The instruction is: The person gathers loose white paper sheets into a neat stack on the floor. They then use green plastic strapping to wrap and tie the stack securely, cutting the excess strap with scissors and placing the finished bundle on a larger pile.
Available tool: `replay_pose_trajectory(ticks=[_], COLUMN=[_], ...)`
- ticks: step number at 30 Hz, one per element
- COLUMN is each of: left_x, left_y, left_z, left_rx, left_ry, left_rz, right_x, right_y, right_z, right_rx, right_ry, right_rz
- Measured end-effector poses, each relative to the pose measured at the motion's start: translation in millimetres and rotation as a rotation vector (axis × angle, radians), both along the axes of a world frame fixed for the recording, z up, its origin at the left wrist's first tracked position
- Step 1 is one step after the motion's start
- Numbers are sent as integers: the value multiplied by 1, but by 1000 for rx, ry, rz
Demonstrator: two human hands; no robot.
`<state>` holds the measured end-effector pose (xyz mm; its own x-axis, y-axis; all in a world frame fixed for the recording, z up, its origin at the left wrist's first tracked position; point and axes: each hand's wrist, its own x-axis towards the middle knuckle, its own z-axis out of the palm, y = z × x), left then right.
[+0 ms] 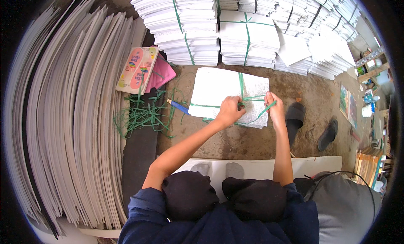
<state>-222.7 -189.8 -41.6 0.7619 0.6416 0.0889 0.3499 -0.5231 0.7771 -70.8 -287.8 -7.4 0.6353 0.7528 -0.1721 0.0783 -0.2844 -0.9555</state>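
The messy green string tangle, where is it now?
In the head view, the green tangle is left of the white bundle, right beside the tall grey-white stack at far left.

Paper stacks stand behind the bundle, sandals right.

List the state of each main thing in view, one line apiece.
White sheet bundle, lying flat
Green ribbon, crossed over the bundle, tail free
Left hand, curled at the ribbon crossing, exact grip hidden
Right hand, pinching the ribbon
Green strips, loose, tangled
Rear sheet stack, tied crosswise
Black slides, unworn, lying apart
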Motion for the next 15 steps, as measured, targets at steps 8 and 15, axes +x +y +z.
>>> replay_pose_trajectory(ticks=[8, 15], left_x=[2, 2], left_y=[-10, -14], left_z=[-1, 3], left_rx=[42, 48], left_ry=[-145, -109], left_rz=[109, 177], right_x=[2, 5], right_y=[-2, -4], right_z=[-4, -13], right_rx=[6, 14], right_ry=[-42, -78], right_rz=[27, 64])
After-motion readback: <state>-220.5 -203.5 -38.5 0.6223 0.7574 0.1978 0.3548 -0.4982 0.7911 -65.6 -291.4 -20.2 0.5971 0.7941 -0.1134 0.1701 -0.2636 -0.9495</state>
